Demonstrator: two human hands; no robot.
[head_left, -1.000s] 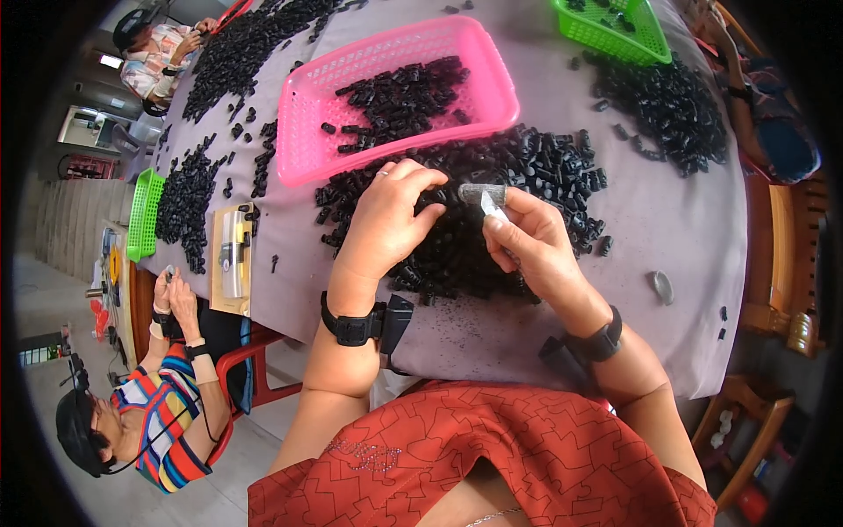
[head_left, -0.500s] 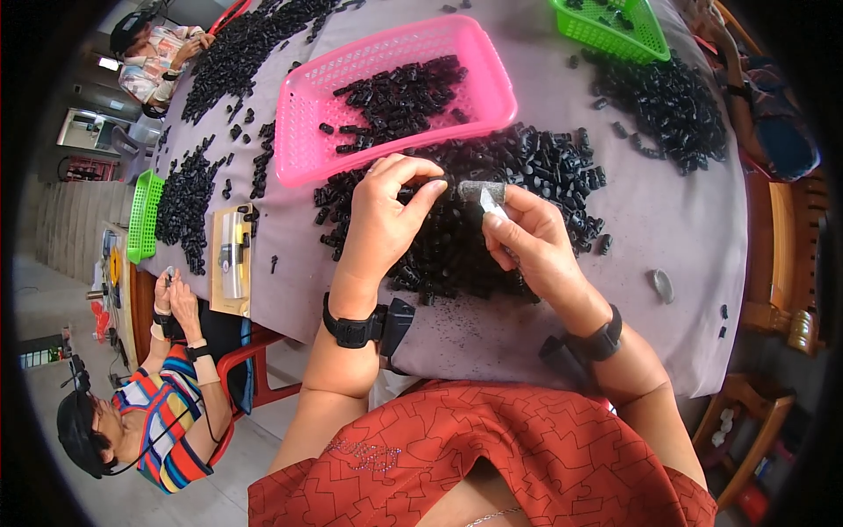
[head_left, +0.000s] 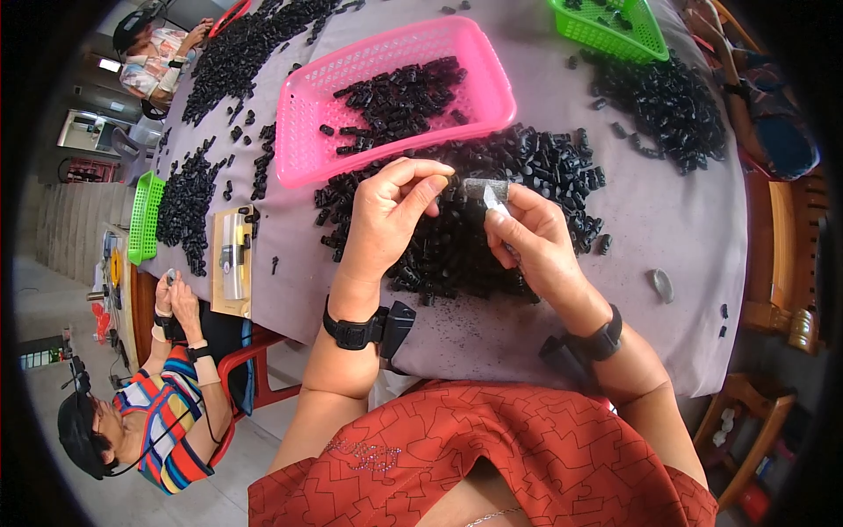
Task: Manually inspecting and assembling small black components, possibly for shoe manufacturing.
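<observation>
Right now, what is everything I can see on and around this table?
Pink basket: one, table centre, partly filled with small black parts.
Black parts pile: one large heap, black, under the hands.
Other black piles: several, spread to the right and the far left.
Green baskets: two, one top right, one at the left edge.
Grey tablecloth: one, covers the table.
Small grey piece: one, right of the heap.
Wooden block with metal tool: one, left side.
Co-workers: two, one lower left, one top left.
Left hand: pinches a small part, black wristband.
Right hand: holds a grey tool, black wristband.
</observation>
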